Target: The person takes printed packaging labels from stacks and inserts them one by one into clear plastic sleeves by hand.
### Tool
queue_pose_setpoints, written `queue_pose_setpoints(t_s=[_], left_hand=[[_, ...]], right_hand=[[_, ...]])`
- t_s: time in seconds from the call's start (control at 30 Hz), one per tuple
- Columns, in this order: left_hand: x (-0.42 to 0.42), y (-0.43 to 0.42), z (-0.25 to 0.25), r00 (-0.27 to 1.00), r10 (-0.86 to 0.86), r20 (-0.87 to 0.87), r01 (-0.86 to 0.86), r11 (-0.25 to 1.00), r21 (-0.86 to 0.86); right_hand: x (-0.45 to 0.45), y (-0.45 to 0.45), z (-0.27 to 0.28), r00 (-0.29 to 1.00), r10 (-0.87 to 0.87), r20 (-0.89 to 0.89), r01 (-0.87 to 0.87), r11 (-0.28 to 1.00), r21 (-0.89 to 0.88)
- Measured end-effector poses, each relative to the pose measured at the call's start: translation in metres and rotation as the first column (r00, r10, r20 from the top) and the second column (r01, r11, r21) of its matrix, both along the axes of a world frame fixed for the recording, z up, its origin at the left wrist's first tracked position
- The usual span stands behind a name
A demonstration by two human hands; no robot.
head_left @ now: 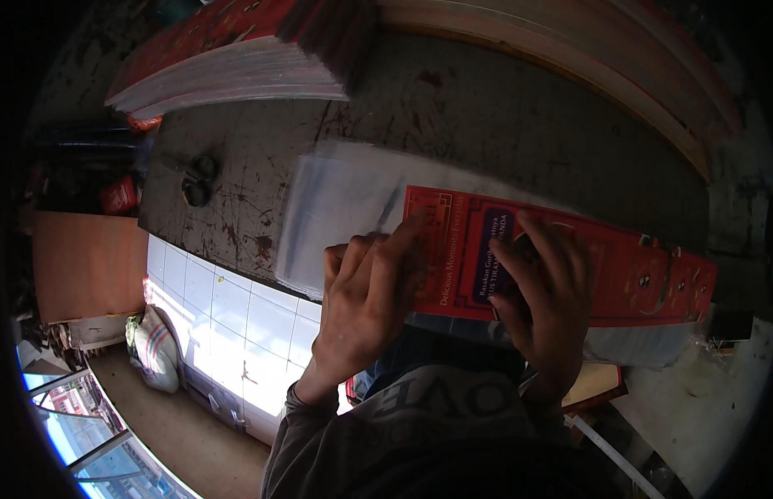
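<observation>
A long red printed cardboard sheet [619,279] with gold lettering and a dark blue panel lies in front of me. Under it is a stack of clear plastic sheets or sleeves [336,200], reaching out past its left end. My left hand [366,283] is closed at the left end of the red sheet, fingers bent over its edge; the fingertips are partly in shadow. Over the blue panel, my right hand [553,287] rests on the sheet with its fingers curved and apart. Whether the sheet is inside a sleeve I cannot tell.
A tall stack of red printed sheets [237,75] stands at the back left of the dark, scratched table [237,166]. Black-handled scissors [199,179] lie to the left. Another long stack [569,50] runs along the back right. A white sack [153,349] sits on the floor.
</observation>
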State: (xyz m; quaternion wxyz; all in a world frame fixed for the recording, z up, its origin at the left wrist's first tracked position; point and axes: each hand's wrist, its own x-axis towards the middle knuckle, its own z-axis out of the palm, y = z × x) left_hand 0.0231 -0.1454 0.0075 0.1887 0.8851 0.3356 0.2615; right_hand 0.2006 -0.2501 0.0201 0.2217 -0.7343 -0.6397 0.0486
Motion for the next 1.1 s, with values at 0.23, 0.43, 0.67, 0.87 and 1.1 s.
queue_pose_setpoints(t_s=[0.23, 0.43, 0.67, 0.87, 1.1], left_hand=[[0.001, 0.004, 0.004, 0.998, -0.066, -0.014, 0.066, 0.998, -0.001], [0.001, 0.003, 0.005, 0.997, -0.075, -0.031, 0.074, 0.996, -0.039], [0.002, -0.003, -0.005, 0.997, 0.056, 0.056, -0.056, 0.998, 0.004], [0.002, -0.003, -0.001, 1.0, -0.008, 0.008, 0.007, 0.999, 0.035], [0.001, -0.001, 0.002, 0.997, -0.052, -0.058, 0.052, 0.999, -0.011]], right_hand=[[0.0, 0.0, 0.0, 1.0, -0.002, 0.002, 0.002, 1.0, -0.001], [0.0, 0.0, 0.0, 1.0, -0.005, 0.018, 0.005, 1.0, -0.001], [0.0, 0.0, 0.0, 1.0, -0.005, 0.007, 0.005, 1.0, 0.012], [0.0, 0.001, 0.002, 1.0, -0.004, -0.006, 0.004, 1.0, -0.004], [0.0, 0.0, 0.002, 1.0, 0.002, 0.0, -0.002, 1.0, -0.01]])
